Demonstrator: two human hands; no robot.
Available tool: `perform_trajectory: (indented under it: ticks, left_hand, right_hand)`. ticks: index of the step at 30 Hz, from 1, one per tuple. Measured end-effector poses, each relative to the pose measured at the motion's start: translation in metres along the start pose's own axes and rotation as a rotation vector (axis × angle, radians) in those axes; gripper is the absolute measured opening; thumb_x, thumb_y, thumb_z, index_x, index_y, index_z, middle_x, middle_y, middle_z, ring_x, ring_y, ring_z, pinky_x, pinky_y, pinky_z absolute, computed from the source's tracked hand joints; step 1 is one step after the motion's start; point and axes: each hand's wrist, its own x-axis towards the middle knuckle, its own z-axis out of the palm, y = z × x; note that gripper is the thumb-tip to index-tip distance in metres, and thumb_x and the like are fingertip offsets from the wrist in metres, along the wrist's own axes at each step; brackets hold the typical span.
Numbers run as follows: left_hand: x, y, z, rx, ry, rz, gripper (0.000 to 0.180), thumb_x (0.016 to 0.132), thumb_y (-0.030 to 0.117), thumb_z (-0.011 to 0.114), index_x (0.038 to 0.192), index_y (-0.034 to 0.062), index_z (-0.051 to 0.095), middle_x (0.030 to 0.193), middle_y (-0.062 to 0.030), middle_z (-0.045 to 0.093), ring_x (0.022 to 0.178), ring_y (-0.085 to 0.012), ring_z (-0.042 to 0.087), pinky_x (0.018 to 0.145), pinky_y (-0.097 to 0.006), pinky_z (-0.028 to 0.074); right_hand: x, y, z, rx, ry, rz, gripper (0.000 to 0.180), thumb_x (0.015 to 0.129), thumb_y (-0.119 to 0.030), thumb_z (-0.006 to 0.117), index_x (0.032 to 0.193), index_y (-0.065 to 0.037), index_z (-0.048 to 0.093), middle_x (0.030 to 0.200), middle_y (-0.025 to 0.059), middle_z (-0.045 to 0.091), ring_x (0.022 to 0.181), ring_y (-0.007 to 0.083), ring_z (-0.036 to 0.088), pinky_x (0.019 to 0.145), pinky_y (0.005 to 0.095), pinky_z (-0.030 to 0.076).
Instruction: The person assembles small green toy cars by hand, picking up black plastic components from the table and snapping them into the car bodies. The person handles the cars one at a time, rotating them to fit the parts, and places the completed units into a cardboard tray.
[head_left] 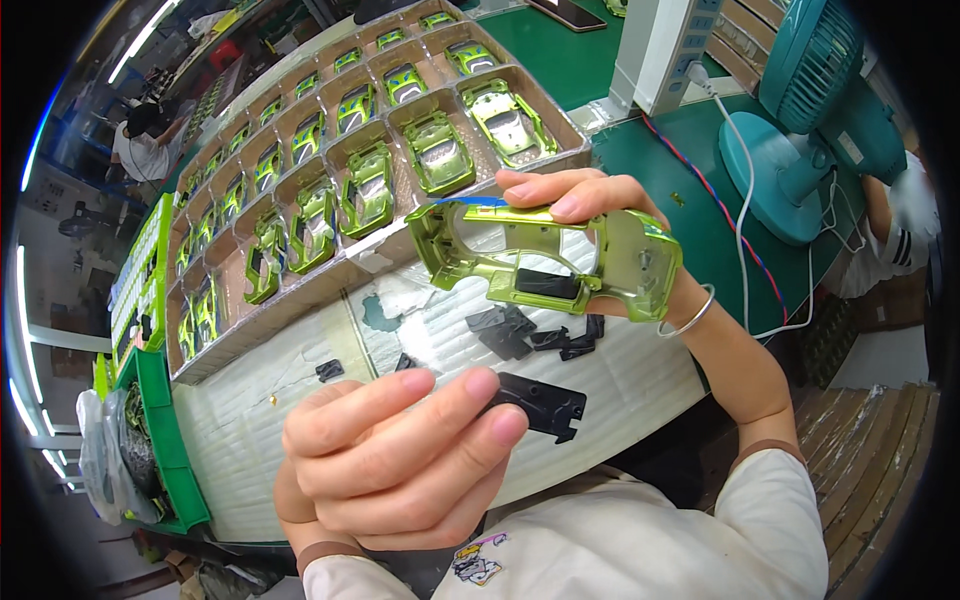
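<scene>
My right hand [594,197] grips a shiny green toy car body shell [640,262], its hollow inner side facing me. A small black rectangular piece [546,285] sits along the shell's lower side. Closer to me, my left hand [405,455] is closed, with a flat black plastic part [542,402] pinched at its fingertips. That part has notched edges and small holes; the fingers hide its left end. The two hands are apart. Beneath them, several loose black plastic pieces [503,330] lie on the pale padded work surface [250,450].
A divided cardboard box [375,238] of green car shells stands at the far left. A green bin [165,450] is at the left edge. To the right are a teal fan [775,175], a white power strip [685,45] and loose cables [745,215]. Another person [145,145] sits far left.
</scene>
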Motion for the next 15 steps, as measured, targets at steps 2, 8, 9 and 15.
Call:
perform_trajectory:
  ticks: [2, 8, 9, 15]
  left_hand:
    - [-0.003, -0.001, 0.004, 0.012, 0.016, 0.033, 0.009, 0.073, 0.006, 0.06, 0.079, 0.013, 0.06, 0.088, 0.0031, 0.065, 0.082, -0.0107, 0.063, 0.073, -0.024, 0.047]
    - [-0.006, 0.004, 0.007, 0.022, 0.074, -0.003, 0.017, 0.069, 0.003, 0.063, 0.079, 0.0154, 0.058, 0.09, 0.0066, 0.062, 0.08, -0.01, 0.06, 0.066, -0.023, 0.042]
    - [-0.007, 0.005, 0.006, 0.017, 0.055, -0.014, 0.02, 0.069, 0.004, 0.065, 0.082, 0.0166, 0.057, 0.092, 0.0046, 0.061, 0.083, -0.0125, 0.057, 0.065, -0.024, 0.043]
    - [-0.004, 0.009, 0.013, 0.024, 0.161, -0.083, 0.013, 0.07, 0.001, 0.059, 0.074, 0.0134, 0.057, 0.079, 0.009, 0.062, 0.071, -0.0057, 0.059, 0.065, -0.02, 0.039]
  right_hand:
    - [-0.002, -0.001, 0.0, -0.012, 0.02, -0.003, 0.05, 0.067, 0.0, 0.072, 0.112, -0.002, 0.048, 0.117, 0.0181, 0.053, 0.116, 0.0288, 0.047, 0.103, 0.0425, 0.033]
    - [0.001, -0.002, 0.002, -0.054, 0.011, -0.013, 0.051, 0.066, 0.001, 0.072, 0.111, -0.002, 0.048, 0.116, 0.0177, 0.053, 0.114, 0.028, 0.048, 0.102, 0.0421, 0.034]
    - [0.001, -0.002, 0.001, -0.053, 0.009, -0.015, 0.051, 0.066, 0.001, 0.072, 0.111, -0.002, 0.048, 0.116, 0.0177, 0.054, 0.114, 0.0278, 0.049, 0.101, 0.042, 0.035]
    - [-0.003, 0.0, 0.002, -0.042, 0.037, 0.006, 0.053, 0.066, 0.0, 0.074, 0.112, -0.004, 0.048, 0.115, 0.0178, 0.054, 0.113, 0.0275, 0.049, 0.099, 0.0412, 0.037]
